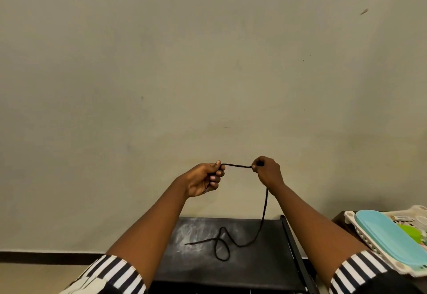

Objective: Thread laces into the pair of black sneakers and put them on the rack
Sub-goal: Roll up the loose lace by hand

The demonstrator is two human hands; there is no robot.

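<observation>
We see both hands raised in front of a plain beige wall (pixel 208 62), holding one black lace (pixel 238 166) between them. The left hand (pixel 203 179) has its fingers curled, and it pinches one end part of the lace between thumb and forefinger. The right hand (pixel 268 170) is also curled and pinches the lace near its fingertips. Between the two hands a short part of the lace runs almost level and nearly tight.

From the right hand the rest of the lace hangs down and reaches the black tabletop (pixel 254 268) below. There it lies in a loose loop, and its free end points to the left. The tabletop surface shows some pale, chalky marks near the lace.

Both forearms are bare, and the striped sleeves (pixel 115 275), black and white, show at the bottom edge. To the right, well apart from the lace, stands a white basket (pixel 369 247) with a light blue lid (pixel 390 240) lying on it.
</observation>
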